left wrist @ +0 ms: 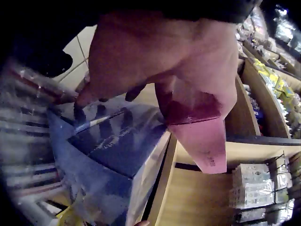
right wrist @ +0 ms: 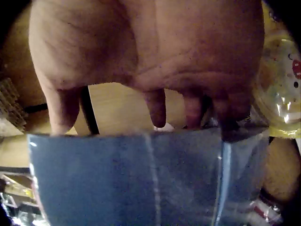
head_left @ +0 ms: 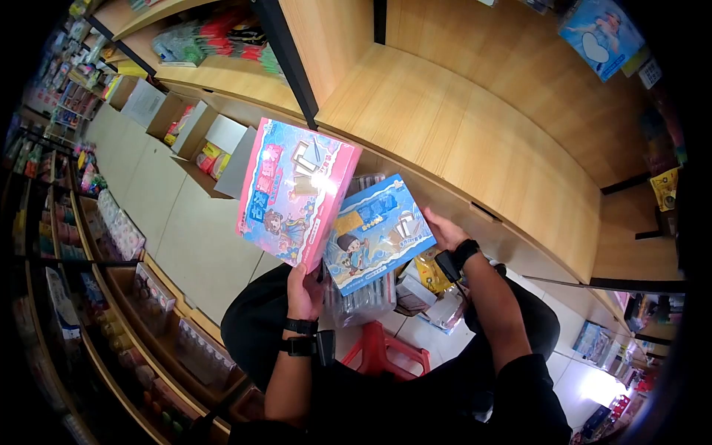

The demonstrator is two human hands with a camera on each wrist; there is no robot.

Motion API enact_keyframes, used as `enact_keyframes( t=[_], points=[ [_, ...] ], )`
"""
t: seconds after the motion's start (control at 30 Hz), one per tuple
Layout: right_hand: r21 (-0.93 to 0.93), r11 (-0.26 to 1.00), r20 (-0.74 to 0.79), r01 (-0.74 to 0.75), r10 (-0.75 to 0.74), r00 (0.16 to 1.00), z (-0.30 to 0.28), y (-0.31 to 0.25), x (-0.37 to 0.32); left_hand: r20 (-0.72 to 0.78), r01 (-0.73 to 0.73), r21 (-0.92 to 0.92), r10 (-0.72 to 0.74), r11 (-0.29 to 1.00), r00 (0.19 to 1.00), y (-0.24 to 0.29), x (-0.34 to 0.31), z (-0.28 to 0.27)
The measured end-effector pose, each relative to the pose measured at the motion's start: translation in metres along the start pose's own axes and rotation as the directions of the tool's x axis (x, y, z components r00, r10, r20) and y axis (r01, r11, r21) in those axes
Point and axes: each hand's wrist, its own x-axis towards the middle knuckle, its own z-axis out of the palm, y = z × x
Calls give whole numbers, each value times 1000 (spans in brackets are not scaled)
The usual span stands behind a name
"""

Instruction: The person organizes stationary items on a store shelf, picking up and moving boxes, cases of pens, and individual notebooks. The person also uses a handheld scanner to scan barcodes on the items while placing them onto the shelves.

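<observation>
Boxes, head view: the left hand (head_left: 305, 291) grips a pink box (head_left: 297, 191) by its near edge. The right hand (head_left: 445, 230) clasps a blue box (head_left: 377, 231) at its right edge. Both covers are tilted up side by side before the wooden shelf (head_left: 445, 126), likely to be read together. Cartoon figures show; the lettering is illegible. Left wrist view: the left hand (left wrist: 155, 56) wraps the pink box (left wrist: 200, 132), blue box (left wrist: 108, 160) just beside. Right wrist view: fingertips (right wrist: 155, 110) pinch the blue box (right wrist: 131, 179) at its top.
</observation>
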Motion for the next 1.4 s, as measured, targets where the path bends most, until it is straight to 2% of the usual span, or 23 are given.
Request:
enact_keyframes(
  t=[0.07, 0.17, 0.3, 0.37, 0.4, 0.47, 0.57, 0.63, 0.7, 0.77, 0.83, 0.9, 0.93, 0.97, 1.03, 1.1, 1.17, 1.23, 1.3, 1.33, 1.37, 1.4],
  points=[
    [-119, 991, -58, -55, 48, 997, 9, 2, -4, 6, -1, -2, 1, 1000, 1000, 0, 1, -1],
    [-40, 995, -66, -93, 90, 994, 4, 7, 0, 12, -9, -2, 9, 1000, 1000, -3, 2, -7],
    [-43, 994, -85, -97, 93, 992, 15, 3, -5, 44, -39, 15, 38, 999, 998, -1, 0, -8],
    [-113, 993, -50, -23, 17, 999, 24, -1, -7, 47, -69, 40, 67, 997, 997, 0, -2, -11],
    [-118, 993, -54, -23, 17, 998, 24, -2, -9, 79, -86, -78, 92, 993, 993, 5, -5, -6],
    [-101, 994, -15, -47, 45, 999, 24, -5, -12, 109, -89, -88, 98, 992, 989, 10, -8, -4],
    [-115, 991, -41, -63, 58, 997, 45, -19, -31, 177, -95, -116, 115, 989, 977, 14, -16, 5],
    [-176, 984, -53, 30, -40, 998, 61, -30, -55, 214, -111, -139, 139, 984, 967, 19, -27, 10],
    [-108, 992, -38, 61, -65, 997, 57, -31, -79, 315, -57, -177, 111, 983, 942, 23, -34, 17],
    [-130, 986, -144, 106, -124, 982, 59, -28, -99, 346, -16, -252, 106, 968, 932, 36, -41, 31],
    [-16, 989, -175, 146, -147, 974, 64, -35, -155, 386, 22, -330, 113, 944, 916, 45, -53, 38],
    [-23, 952, -257, 304, -300, 919, 75, -42, -196, 193, -153, -155, 182, 976, 964, 52, -60, 39],
    [-92, 917, -320, 388, -396, 860, 65, -37, -213, 114, -167, -87, 177, 982, 978, 53, -66, 39],
    [-162, 880, -380, 447, -473, 795, 50, -36, -222, 114, -167, -88, 177, 982, 978, 51, -67, 40],
    [-31, 777, -426, 629, -580, 694, 50, -42, -260, -5, -34, -52, 33, 998, 999, 51, -78, 51],
    [-43, 747, -458, 663, -605, 652, 36, -38, -265, -47, 27, -44, -29, 999, 998, 40, -78, 51],
    [43, 630, -452, 775, -679, 578, 49, -47, -275, -128, 111, -41, -115, 993, 985, 11, -79, 51],
    [126, 560, -439, 819, -709, 553, 58, -47, -278, -164, 212, -95, -226, 973, 960, -38, -78, 41],
    [153, 517, -424, 842, -736, 528, 66, -49, -280, -206, 283, -137, -307, 949, 929, -57, -89, 50],
    [161, 515, -413, 842, -739, 532, 55, -50, -277, -296, 290, -100, -307, 952, 905, -64, -91, 58],
    [180, 502, -411, 846, -743, 528, 39, -46, -281, -300, 287, -68, -293, 956, 908, -72, -94, 59],
    [194, 481, -417, 855, -749, 516, 48, -48, -281, -227, 310, -77, -320, 947, 920, -84, -91, 49]
  ],
)
